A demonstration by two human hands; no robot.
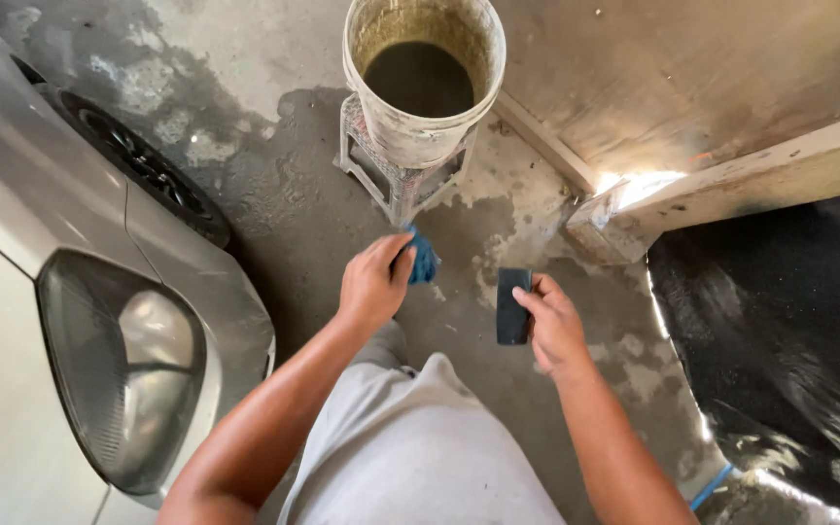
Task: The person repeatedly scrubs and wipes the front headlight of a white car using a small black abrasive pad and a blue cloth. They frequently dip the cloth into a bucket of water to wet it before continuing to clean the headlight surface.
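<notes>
- Between the two hands, over the wet concrete floor (284,194), a narrow gap is kept; both hands are held at nearly the same height in the head view.
- The left hand (373,284) is closed around a blue cloth (424,259), of which only a small bunch is seen past the fingers, on the side toward the bucket.
- The right hand (554,326) is closed on a dark flat block (512,306), pinched at its right edge by thumb and fingers; what the block is made of cannot be told.
- The long axis of the block is directed away from the body, roughly toward the bucket, and its broad face is turned up to the camera.
- A white bucket (424,92) with dark water is placed on a small stool (396,180), straight ahead of the hands and a little nearer to the left hand.
- A silver car (99,321) with its headlight is seen on the left side, closer to the left arm.
</notes>
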